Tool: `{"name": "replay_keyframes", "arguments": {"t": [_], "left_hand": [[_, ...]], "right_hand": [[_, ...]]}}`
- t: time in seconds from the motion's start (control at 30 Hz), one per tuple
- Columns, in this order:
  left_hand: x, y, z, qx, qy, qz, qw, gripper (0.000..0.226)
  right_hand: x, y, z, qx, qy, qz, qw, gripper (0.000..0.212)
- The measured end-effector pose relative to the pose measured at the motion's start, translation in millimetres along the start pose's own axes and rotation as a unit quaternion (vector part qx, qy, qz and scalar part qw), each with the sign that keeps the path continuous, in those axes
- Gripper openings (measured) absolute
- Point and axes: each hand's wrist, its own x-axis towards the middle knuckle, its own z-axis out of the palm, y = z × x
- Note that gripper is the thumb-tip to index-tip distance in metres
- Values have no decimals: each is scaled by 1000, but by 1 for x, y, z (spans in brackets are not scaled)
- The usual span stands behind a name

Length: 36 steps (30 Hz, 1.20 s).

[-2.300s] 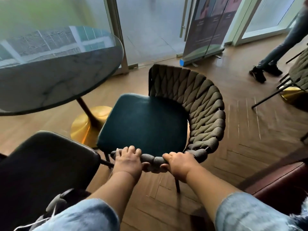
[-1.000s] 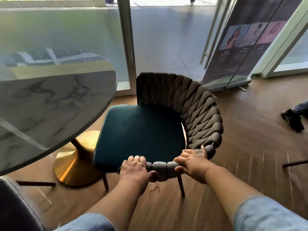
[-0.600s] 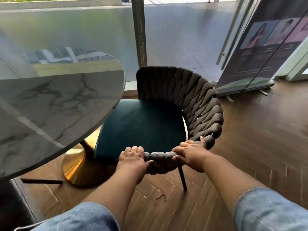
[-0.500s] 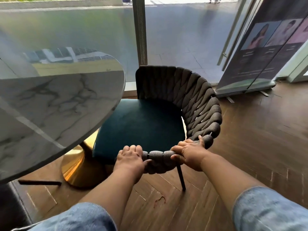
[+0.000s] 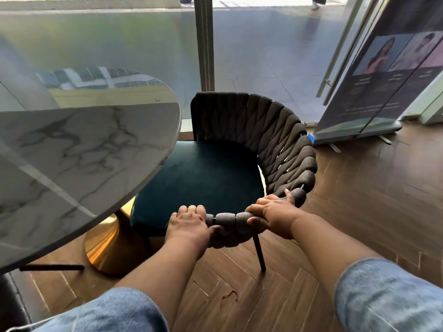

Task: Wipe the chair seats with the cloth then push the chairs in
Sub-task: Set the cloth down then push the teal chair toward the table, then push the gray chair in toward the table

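A chair point(image 5: 282, 144) with a woven grey rope back and a dark teal seat point(image 5: 203, 178) stands in front of me, its seat edge tucked slightly under the round marble table point(image 5: 79, 159). My left hand point(image 5: 188, 224) grips the near end of the woven back rail. My right hand point(image 5: 273, 215) grips the same rail a little to the right, thumb up against the weave. No cloth is in view.
The table stands on a gold pedestal base point(image 5: 107, 248). A banner stand point(image 5: 383, 75) leans at the right by the glass doors. A dark edge of another chair point(image 5: 9, 303) shows at the bottom left. Wooden floor lies to the right.
The chair has slid left and forward toward the table, its seat now reaching under the tabletop edge. Both hands have stayed on the back rail.
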Motion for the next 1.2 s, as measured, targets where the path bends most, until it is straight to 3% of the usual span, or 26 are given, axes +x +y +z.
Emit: {"name": "replay_keyframes", "arguments": {"t": [0.43,0.67,0.8,0.9,0.97,1.03,1.1,1.2], "left_hand": [[12,-6,3,-22,28,-20,999,49],[13,-9,4,-48,4,-12,999,50],[-12,-18,9,-52,-44,9,998,82],[-39,-23,3,-52,-85,26,995,93],[-55,-30,-8,-82,-117,29,989,84],[-76,-40,-22,-115,-146,23,982,60],[-99,-52,-34,-139,-152,8,979,44],[-148,-85,-49,-181,-126,-25,975,37]], "right_hand": [[23,3,-17,-5,-38,-13,999,39],[22,2,-16,-18,-34,3,999,40],[19,-5,-15,-16,-31,37,999,40],[12,-17,-14,-21,-40,87,995,42],[10,-31,-11,-17,-40,129,991,43],[4,-55,-7,-23,-17,170,985,44],[-3,-78,-3,-23,2,204,979,57],[-23,-125,-13,-4,-42,157,987,53]]}}
